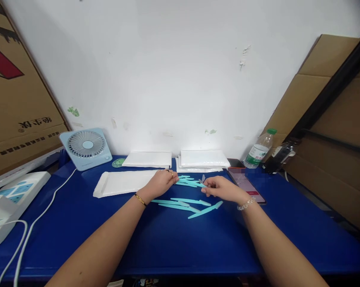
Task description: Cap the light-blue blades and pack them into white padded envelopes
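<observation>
Several turquoise eyebrow razors (187, 182) lie in a loose bunch between my two hands, just above the blue table. My left hand (162, 183) is closed, its thumb and fingertips pinched at the left ends of this bunch. My right hand (223, 188) pinches the right end of a razor, with a small clear piece (202, 179) standing up beside its fingers. Nearer to me, more turquoise razors (190, 201) are spread on the table, a separate one (205, 210) slanting at the right. My fingers hide some of the razor ends.
A white padded mailer (123, 182) lies left of my hands. Two stacks of white mailers, the left (147, 159) and the right (204, 158), rest against the wall. A phone (247, 185), a water bottle (260, 149) and a dark bottle (280, 156) are right; a fan (87, 148) and power strip (18, 199) left.
</observation>
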`<action>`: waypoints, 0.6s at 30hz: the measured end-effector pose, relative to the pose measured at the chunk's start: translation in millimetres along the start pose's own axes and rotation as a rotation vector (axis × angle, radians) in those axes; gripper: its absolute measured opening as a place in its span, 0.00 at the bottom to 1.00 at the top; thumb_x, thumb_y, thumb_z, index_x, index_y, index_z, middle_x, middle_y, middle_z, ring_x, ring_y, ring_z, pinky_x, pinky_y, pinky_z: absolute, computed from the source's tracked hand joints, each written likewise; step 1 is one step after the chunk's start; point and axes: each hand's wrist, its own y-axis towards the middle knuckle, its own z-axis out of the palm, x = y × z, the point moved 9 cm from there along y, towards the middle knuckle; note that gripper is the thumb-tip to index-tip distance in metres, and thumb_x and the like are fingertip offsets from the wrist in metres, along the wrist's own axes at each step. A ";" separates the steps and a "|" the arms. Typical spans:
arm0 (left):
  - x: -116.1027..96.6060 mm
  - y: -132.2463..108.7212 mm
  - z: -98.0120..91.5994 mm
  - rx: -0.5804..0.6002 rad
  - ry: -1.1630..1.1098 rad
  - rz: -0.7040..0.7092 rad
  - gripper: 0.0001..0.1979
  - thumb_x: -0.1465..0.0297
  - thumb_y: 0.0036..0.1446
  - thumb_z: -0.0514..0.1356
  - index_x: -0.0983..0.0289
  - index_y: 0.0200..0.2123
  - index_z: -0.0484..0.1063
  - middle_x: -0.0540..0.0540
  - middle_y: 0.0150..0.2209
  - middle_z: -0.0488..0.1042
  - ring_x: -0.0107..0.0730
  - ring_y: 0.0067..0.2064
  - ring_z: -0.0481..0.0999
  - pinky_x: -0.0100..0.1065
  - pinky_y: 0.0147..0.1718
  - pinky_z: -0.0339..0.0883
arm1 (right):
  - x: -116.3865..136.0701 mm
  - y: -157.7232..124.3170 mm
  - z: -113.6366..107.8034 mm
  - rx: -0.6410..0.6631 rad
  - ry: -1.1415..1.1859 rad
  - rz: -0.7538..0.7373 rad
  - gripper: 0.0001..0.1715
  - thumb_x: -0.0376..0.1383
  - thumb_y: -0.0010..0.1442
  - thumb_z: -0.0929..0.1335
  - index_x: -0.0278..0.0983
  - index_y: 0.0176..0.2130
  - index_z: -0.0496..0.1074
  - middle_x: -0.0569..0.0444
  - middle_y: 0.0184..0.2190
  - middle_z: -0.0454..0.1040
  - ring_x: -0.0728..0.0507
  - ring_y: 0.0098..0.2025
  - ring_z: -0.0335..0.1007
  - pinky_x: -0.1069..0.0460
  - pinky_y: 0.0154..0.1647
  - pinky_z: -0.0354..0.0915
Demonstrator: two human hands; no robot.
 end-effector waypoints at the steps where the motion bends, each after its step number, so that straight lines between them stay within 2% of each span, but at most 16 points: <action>1: 3.7 -0.6 -1.0 0.002 -0.017 -0.008 0.21 0.62 0.65 0.42 0.62 0.26 0.66 0.50 0.26 0.68 0.30 0.30 0.67 0.31 0.32 0.58 | -4.7 0.4 -0.6 0.013 0.028 0.021 0.22 0.50 0.57 0.64 0.35 0.30 0.72 0.53 0.24 0.74 0.49 0.24 0.64 0.55 0.23 0.57; 6: 10.3 -0.7 0.3 0.014 -0.008 -0.008 0.20 0.62 0.64 0.42 0.62 0.26 0.67 0.50 0.26 0.69 0.31 0.31 0.67 0.30 0.32 0.57 | -13.7 4.7 -3.8 0.009 0.075 0.041 0.20 0.49 0.57 0.64 0.35 0.32 0.74 0.53 0.23 0.75 0.50 0.22 0.64 0.55 0.26 0.60; 14: 17.3 -0.6 1.0 -0.008 0.080 -0.053 0.20 0.63 0.65 0.42 0.61 0.26 0.66 0.50 0.28 0.71 0.32 0.34 0.69 0.31 0.33 0.54 | -17.4 8.0 -6.5 -0.031 0.072 0.040 0.21 0.49 0.58 0.64 0.34 0.32 0.74 0.52 0.24 0.75 0.48 0.26 0.67 0.55 0.28 0.62; 18: 31.1 -1.5 -3.5 -0.039 0.121 -0.106 0.19 0.63 0.64 0.44 0.61 0.27 0.68 0.50 0.30 0.72 0.32 0.36 0.70 0.32 0.34 0.53 | -18.8 4.8 -14.9 -0.071 0.056 0.041 0.22 0.50 0.58 0.63 0.34 0.31 0.74 0.53 0.25 0.75 0.48 0.27 0.68 0.55 0.29 0.62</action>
